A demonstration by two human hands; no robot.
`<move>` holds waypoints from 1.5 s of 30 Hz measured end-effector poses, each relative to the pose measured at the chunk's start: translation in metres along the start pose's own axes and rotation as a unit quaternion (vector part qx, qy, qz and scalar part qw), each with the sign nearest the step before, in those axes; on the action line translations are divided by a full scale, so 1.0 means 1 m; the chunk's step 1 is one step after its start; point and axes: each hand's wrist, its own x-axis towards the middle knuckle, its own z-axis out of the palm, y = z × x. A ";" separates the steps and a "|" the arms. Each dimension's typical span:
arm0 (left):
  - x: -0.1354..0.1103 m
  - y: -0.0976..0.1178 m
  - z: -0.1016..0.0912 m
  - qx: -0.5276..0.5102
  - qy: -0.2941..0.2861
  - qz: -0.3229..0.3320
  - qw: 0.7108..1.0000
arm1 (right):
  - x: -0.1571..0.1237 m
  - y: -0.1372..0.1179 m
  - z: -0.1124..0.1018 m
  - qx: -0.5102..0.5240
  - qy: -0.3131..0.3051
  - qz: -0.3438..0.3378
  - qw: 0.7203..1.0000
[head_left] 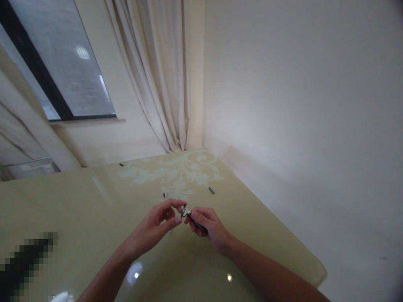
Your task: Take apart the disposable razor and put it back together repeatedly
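Observation:
Both my hands meet above the glossy table. My left hand (160, 220) pinches a small, thin dark piece (183, 210) between thumb and fingertips. In my right hand (208, 222) is a small tool with a dark handle (199, 226), its fingers wrapped around it. The tool's shiny metal head (187, 212) points left and lies against or very near the dark piece; its exact kind cannot be made out. Just beyond the left hand lies a short stick with a dark end (164, 195). Farther right lies a short dark strip (211, 190).
The pale yellow-green table (252, 235) has a white floral pattern and runs along the wall at right. Another small dark piece (121, 165) lies near its far edge. Curtains (166, 75) hang behind, beside a window (69, 58). A white object (62, 297) shows at bottom left.

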 end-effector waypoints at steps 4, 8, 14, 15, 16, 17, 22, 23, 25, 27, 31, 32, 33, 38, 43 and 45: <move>0.001 0.003 0.003 0.009 0.000 -0.011 1.000 | 0.001 0.001 -0.001 0.004 -0.002 -0.006 1.000; 0.002 0.005 0.002 0.039 0.014 -0.013 0.999 | 0.002 0.002 -0.003 0.000 -0.011 -0.001 1.000; 0.002 -0.003 0.000 0.035 0.035 -0.013 0.999 | 0.004 0.007 -0.002 0.003 -0.019 -0.014 1.000; 0.002 -0.004 0.000 0.034 0.040 -0.015 0.998 | 0.004 0.008 -0.002 -0.002 -0.015 -0.020 1.000; 0.003 -0.004 -0.001 0.034 0.042 -0.017 0.998 | 0.006 0.008 -0.002 -0.018 -0.007 -0.028 0.999; 0.004 -0.004 -0.001 0.036 0.044 -0.018 0.998 | 0.008 0.007 -0.004 -0.045 0.007 -0.042 0.998; 0.007 -0.016 -0.007 0.217 0.103 -0.074 0.968 | 0.026 -0.006 -0.045 -0.230 0.173 -0.161 0.944; 0.007 -0.021 -0.008 0.284 0.115 -0.104 0.946 | 0.030 -0.010 -0.059 -0.264 0.206 -0.165 0.928; 0.006 -0.034 -0.007 0.393 0.117 -0.170 0.896 | 0.037 -0.016 -0.087 -0.339 0.250 -0.159 0.893; 0.006 -0.045 -0.003 0.441 0.098 -0.223 0.864 | 0.040 -0.019 -0.110 -0.411 0.291 -0.139 0.853; 0.007 -0.056 0.008 0.453 0.072 -0.234 0.857 | 0.045 -0.016 -0.131 -0.535 0.324 -0.068 0.778; 0.008 -0.057 0.010 0.457 0.072 -0.227 0.857 | 0.047 -0.013 -0.131 -0.556 0.320 -0.055 0.765; 0.008 -0.057 0.012 0.461 0.075 -0.221 0.856 | 0.048 -0.011 -0.132 -0.572 0.316 -0.046 0.756; 0.007 -0.056 0.015 0.442 0.100 -0.204 0.868 | 0.054 -0.007 -0.132 -0.592 0.311 -0.036 0.743; 0.016 -0.046 0.037 0.401 0.140 -0.125 0.897 | 0.049 -0.010 -0.115 -0.529 0.316 -0.116 0.779; 0.025 -0.037 0.053 0.391 0.142 -0.075 0.906 | 0.047 -0.009 -0.097 -0.450 0.255 -0.148 0.843</move>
